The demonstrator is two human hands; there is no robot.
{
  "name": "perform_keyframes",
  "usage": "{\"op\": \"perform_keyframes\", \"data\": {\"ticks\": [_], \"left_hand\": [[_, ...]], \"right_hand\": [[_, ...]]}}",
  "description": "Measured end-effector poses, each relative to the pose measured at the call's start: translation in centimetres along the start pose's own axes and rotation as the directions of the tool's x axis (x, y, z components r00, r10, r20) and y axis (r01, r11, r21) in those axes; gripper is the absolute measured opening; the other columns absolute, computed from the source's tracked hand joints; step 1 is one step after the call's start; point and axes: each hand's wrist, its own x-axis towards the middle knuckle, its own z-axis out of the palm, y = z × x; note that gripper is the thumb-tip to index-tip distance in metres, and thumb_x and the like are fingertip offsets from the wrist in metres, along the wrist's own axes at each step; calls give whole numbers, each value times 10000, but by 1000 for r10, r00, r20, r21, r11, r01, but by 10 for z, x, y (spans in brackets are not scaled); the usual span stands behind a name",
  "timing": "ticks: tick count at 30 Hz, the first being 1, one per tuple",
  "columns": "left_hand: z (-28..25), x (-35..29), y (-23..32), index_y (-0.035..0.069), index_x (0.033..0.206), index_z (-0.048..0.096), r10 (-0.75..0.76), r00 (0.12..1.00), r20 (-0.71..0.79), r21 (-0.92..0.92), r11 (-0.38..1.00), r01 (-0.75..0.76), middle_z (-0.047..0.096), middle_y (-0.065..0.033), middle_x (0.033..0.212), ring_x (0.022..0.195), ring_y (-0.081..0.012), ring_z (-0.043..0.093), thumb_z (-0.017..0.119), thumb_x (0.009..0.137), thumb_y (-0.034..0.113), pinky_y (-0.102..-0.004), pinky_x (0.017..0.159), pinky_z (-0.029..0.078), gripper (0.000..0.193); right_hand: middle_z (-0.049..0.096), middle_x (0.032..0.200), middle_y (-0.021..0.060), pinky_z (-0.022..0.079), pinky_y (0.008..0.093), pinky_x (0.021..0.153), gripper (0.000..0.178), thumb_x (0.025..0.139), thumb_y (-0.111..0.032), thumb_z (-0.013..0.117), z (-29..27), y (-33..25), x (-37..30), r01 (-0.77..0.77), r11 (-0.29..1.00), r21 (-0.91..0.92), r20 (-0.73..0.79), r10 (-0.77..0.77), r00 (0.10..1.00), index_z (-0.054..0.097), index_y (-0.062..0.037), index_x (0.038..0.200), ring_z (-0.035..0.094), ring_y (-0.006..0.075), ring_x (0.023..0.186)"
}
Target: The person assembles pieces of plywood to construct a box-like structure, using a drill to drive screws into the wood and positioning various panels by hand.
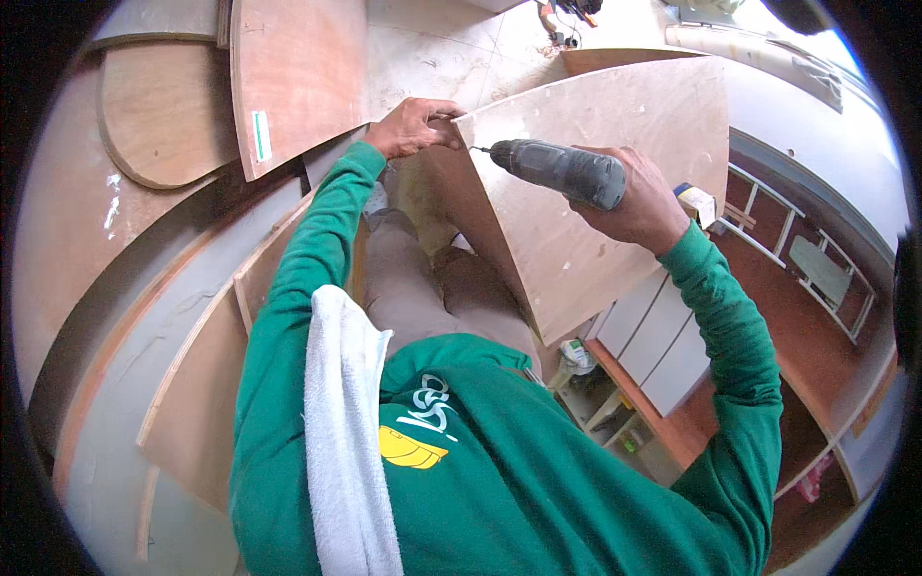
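My right hand (pixel 639 202) grips a grey cordless drill (pixel 562 171) held level, its bit pointing left at the near edge of a tilted plywood panel (pixel 615 106). My left hand (pixel 411 127) clasps the panel's upper left corner, just left of the bit tip. The panel leans across my legs and slopes down to the right. Both arms wear green sleeves, and a white towel (pixel 346 422) hangs over my left shoulder.
Curved plywood pieces (pixel 163 115) and a reddish board (pixel 298 77) lie on the floor at upper left. Long curved strips (pixel 192 326) run along the left. A cabinet with white panels (pixel 663 336) and shelves holding small items (pixel 576 357) stands at right.
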Motion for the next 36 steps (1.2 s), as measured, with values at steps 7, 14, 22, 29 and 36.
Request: {"op": "perform_keyframes", "data": {"ticks": [7,14,22,29,36], "left_hand": [[0,-2,-1,116,1245,769,41,996,-79,59,998,-36,810,-92,1037,959,-171,756,738,863,95,-320,907,580,384],[3,-4,-14,97,1236,762,97,986,-137,152,986,-76,799,-132,1074,959,-192,762,735,839,112,-330,889,589,398],[5,-5,-9,87,1214,769,61,991,-118,0,998,-61,802,-132,1047,946,-187,764,739,831,132,-319,880,588,387],[4,-7,-11,110,1215,774,64,990,-129,0,998,-64,800,-136,1063,929,-196,768,729,838,128,-324,863,590,380],[4,-9,-8,125,1237,768,91,987,-135,56,995,-84,791,-156,1066,914,-219,770,721,846,124,-328,847,592,393]], "right_hand": [[729,831,181,572,484,753,258,766,-95,765,-6,-12,6,-38,997,-72,64,42,997,690,-76,1011,706,415,788],[715,754,155,576,492,683,216,775,-143,725,-5,-13,10,29,991,-129,29,-26,999,692,-146,988,715,398,729],[701,744,155,561,506,681,209,763,-144,733,-3,-14,15,18,987,-160,60,-9,998,661,-142,960,708,407,733],[704,766,174,558,488,689,287,750,-61,746,-2,-18,21,-4,985,-171,121,25,992,667,-122,1018,700,409,713],[699,758,174,545,505,687,281,754,-67,729,2,-22,26,18,977,-212,104,4,995,661,-133,1019,702,414,726]]}}
